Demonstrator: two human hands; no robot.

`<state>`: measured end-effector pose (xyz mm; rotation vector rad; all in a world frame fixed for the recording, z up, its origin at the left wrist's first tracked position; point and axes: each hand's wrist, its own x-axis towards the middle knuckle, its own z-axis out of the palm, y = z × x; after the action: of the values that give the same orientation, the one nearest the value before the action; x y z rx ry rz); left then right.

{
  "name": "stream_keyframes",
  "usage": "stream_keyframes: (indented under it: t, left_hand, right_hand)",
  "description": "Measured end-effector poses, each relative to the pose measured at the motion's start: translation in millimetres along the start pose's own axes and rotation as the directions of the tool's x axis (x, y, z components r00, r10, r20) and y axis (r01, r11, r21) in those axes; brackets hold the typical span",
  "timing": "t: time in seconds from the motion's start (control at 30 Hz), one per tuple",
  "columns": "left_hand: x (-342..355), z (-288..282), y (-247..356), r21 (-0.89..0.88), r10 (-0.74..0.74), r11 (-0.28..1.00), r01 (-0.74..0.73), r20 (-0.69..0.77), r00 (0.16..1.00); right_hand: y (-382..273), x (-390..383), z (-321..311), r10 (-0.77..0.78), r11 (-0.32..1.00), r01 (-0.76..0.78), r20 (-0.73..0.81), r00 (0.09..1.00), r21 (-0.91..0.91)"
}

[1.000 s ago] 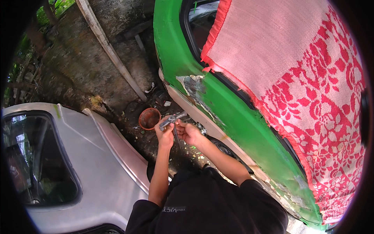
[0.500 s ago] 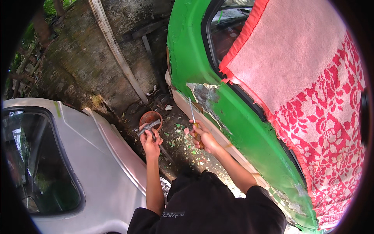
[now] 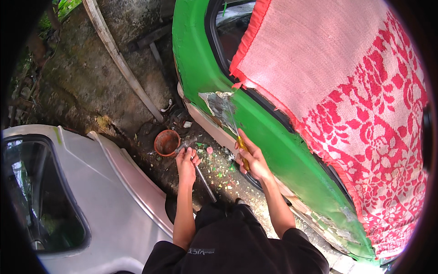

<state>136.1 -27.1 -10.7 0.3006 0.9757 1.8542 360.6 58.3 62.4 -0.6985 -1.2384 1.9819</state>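
Observation:
My left hand (image 3: 186,166) is closed round a hammer (image 3: 206,184) near its head, with the metal handle slanting down toward me. My right hand (image 3: 254,160) grips a screwdriver (image 3: 244,149) by its yellow handle. Its thin shaft points up and away, overlapping the bare grey patch (image 3: 219,104) on the green car (image 3: 269,141); whether the tip touches there I cannot tell. Jagged, lifted paint edges ring the patch, and the paint is also broken lower down along the car's side.
A red and pink patterned cloth (image 3: 337,105) drapes over the green car's roof and window. At left stands a silver car (image 3: 109,196). Between them a reddish-brown pot (image 3: 159,143) sits on ground strewn with paint chips (image 3: 223,176). A long pale beam (image 3: 123,59) leans on the stained wall.
The screwdriver has come up to the bare patch with my right hand. The hammer has dropped and turned in my left hand, its handle now showing more. The whole view has shifted.

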Motion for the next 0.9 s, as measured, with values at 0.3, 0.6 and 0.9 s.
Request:
stream_keyframes:
  t: [0.3,0.6,0.9]
  left_hand:
    - [-44,37,-19,-0.009,0.046,0.999,-0.048,-0.113,0.992]
    - [-54,45,-10,0.060,0.017,0.998,-0.010,-0.121,0.993]
    - [-31,30,20,0.077,0.040,0.996,-0.036,-0.052,0.998]
  right_hand:
    - [-6,-6,-6,0.035,0.998,-0.029,-0.142,0.989,0.051]
    - [-6,19,13,0.057,0.996,-0.044,-0.180,0.982,0.076]
    - [9,16,22,0.030,0.998,-0.016,-0.269,0.963,0.053]
